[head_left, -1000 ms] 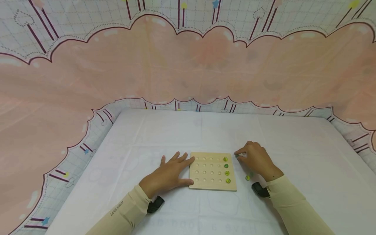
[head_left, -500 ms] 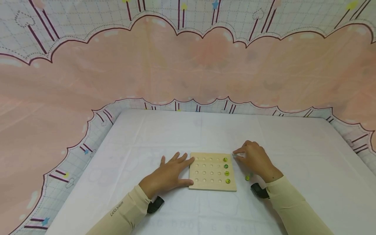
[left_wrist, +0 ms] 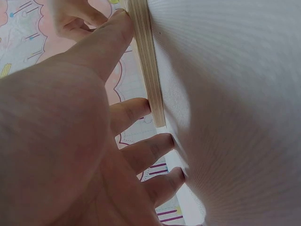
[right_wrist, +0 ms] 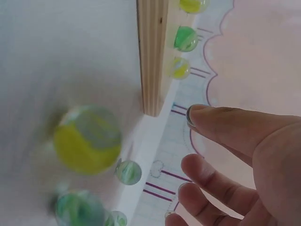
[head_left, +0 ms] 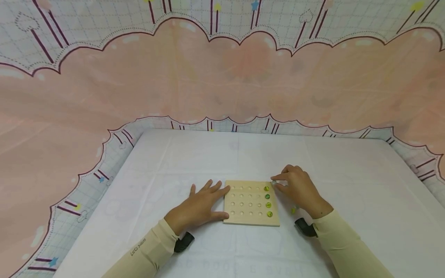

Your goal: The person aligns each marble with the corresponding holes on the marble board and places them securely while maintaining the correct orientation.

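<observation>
A square wooden board (head_left: pixel 241 221) with rows of round hollows lies on the white tabletop. Yellow-green and green glass marbles (head_left: pixel 269 214) sit in its right-hand column. My left hand (head_left: pixel 196 208) has its fingers spread, with thumb and index finger touching the board's left edge. By the far right corner, my right hand (head_left: pixel 300 191) pinches a pale marble (head_left: pixel 273 182) between thumb and index finger; the fingers hide most of it. In the right wrist view, a yellow marble (right_wrist: pixel 88 140) and several greenish marbles (right_wrist: pixel 128 172) rest on the table beside the board.
One loose yellow-green marble (head_left: pixel 293 210) shows just under my right wrist in the head view. A black wrist camera (head_left: pixel 306 227) is strapped beneath each wrist. Behind the tabletop (head_left: pixel 194 154) hangs a pink patterned cloth (head_left: pixel 208 81).
My right hand has moved a little to the left with the pinched marble, from beside the board up to its far right corner. The left hand and the board have stayed put.
</observation>
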Tool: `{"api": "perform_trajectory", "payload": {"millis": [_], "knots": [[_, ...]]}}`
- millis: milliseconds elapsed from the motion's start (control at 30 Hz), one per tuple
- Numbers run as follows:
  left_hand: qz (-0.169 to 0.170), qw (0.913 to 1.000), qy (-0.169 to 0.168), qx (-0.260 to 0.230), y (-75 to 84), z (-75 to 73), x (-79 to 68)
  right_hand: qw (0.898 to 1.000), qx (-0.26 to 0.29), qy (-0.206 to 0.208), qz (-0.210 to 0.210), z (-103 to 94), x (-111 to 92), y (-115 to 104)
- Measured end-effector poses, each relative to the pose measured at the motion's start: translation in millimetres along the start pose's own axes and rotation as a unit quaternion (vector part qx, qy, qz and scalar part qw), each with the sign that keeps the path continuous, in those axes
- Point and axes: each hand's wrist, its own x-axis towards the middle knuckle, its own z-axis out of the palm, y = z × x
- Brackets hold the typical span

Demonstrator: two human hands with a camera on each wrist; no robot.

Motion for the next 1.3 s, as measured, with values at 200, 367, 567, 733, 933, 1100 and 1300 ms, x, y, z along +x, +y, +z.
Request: {"api": "perform_trajectory", "payload": {"millis": [200,367,567,733,933,1100,1300], "knots": [[0.000,1.0000,-0.001,-0.002,0.6,-0.7,0.2,1.000,0.006,-0.006,-0.002,-2.2,-1.4,-9.3],[0.000,1.0000,0.000,-0.002,1.3,-1.9,-0.5,1.000,0.010,-0.012,-0.006,-1.4,-3.7,-18.4],[-0.001,1.0000,-0.002,-0.005,2.0,-2.0,-0.8,1.000,0.004,-0.005,-0.021,1.3,-9.2,-23.3],[-0.002,1.0000,-0.001,0.000,0.7,-0.9,-0.2,0.999,0.007,0.006,-0.036,4.1,-14.4,-25.6],[-0.005,1.0000,-0.003,0.000,-1.4,1.0,-0.8,0.999,0.022,-0.012,-0.046,5.9,-20.9,-30.9],[-0.001,1.0000,-0.001,0.000,-1.6,1.0,-0.3,0.997,0.029,-0.008,-0.065,2.4,-22.8,-34.0],[-0.002,1.0000,0.000,0.004,-1.6,1.0,0.9,0.996,0.041,-0.015,-0.079,0.0,-26.9,-36.4]]}}
